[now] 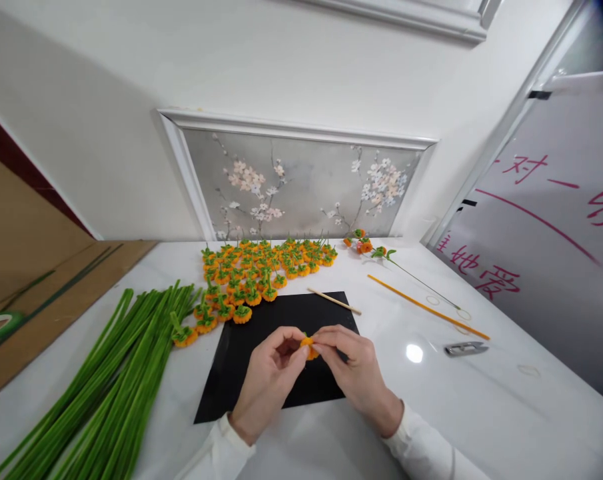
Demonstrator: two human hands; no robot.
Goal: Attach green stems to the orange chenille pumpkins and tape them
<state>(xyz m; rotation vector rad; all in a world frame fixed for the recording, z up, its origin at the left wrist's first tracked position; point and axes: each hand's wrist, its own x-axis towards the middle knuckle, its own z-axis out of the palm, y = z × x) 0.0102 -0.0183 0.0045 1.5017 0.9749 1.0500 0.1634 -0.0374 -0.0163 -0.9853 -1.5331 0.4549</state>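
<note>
A small orange flower of fuzzy pipe cleaner, with a bit of green at its top, is pinched between my two hands. My left hand grips its left side with thumb and forefinger. On the other side, the fingertips of my right hand press against it. Fingers cover part of the flower. Beneath both hands lies a black mat. A thin wooden stick rests across the mat's far right corner.
Many orange flowers with green stems stand in rows behind the mat. Green pipe cleaners lie at left, near green tape on cardboard. At right are an orange pipe cleaner, thread snips and a finished flower stem.
</note>
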